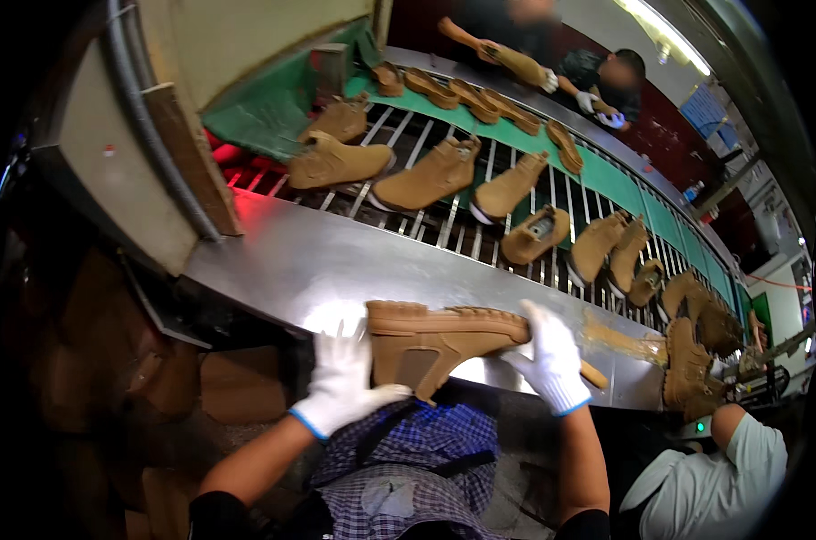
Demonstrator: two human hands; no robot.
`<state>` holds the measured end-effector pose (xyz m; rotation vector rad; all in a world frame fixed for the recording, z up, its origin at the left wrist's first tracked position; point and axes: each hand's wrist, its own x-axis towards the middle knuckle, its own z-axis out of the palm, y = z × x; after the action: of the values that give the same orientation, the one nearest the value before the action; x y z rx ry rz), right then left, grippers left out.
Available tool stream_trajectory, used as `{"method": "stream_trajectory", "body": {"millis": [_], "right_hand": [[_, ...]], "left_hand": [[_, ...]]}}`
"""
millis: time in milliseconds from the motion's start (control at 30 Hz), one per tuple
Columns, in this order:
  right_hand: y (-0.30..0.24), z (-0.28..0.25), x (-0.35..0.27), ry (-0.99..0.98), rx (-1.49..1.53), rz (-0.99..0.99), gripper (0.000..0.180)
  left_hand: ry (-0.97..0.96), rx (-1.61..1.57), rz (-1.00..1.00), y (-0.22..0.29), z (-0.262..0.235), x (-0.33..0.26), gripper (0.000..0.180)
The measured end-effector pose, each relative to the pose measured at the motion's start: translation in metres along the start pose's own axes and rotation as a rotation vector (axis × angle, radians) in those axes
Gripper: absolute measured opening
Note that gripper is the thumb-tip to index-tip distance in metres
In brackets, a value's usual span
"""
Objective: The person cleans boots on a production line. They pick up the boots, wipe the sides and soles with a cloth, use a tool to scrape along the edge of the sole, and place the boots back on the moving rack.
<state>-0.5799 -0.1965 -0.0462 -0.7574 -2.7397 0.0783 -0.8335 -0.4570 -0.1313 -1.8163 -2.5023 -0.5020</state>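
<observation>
Between my two white-gloved hands is a tan ankle boot [448,337], turned sole up, its shaft pointing down toward my apron. My left hand [343,364] grips the heel end, with the thumb reaching under toward the shaft. At the toe, my right hand [549,355] presses its fingers against the tip. The boot is over the front edge of the metal ledge [291,261]. Close to my right hand lies a tool with a wooden handle [593,374]; its other end is hidden.
Past the ledge runs a rack of metal rods [444,220] with several tan boot uppers [426,175]. Loose soles [475,101] lie on the green belt [516,135] behind. Finished-looking boots [685,360] stand at right, near a person in a pale shirt [718,481]. Two people work across the line.
</observation>
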Motion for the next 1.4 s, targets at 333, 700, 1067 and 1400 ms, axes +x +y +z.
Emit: {"method": "stream_trajectory", "body": {"millis": [333, 700, 1067, 1400], "right_hand": [[-0.046, 0.024, 0.018, -0.292, 0.913, 0.473, 0.081], [-0.003, -0.024, 0.097, 0.563, 1.140, 0.264, 0.038], [0.005, -0.078, 0.068, 0.218, 0.969, 0.253, 0.053], [-0.006, -0.072, 0.024, 0.382, 1.111, 0.246, 0.065]], "left_hand": [[0.261, -0.617, -0.147, 0.053, -0.169, 0.118, 0.073], [0.349, -0.495, 0.264, 0.135, -0.141, 0.165, 0.064], [0.360, -0.438, 0.389, 0.142, -0.141, 0.160, 0.061], [0.340, -0.466, 0.582, 0.146, -0.142, 0.147, 0.068]]}}
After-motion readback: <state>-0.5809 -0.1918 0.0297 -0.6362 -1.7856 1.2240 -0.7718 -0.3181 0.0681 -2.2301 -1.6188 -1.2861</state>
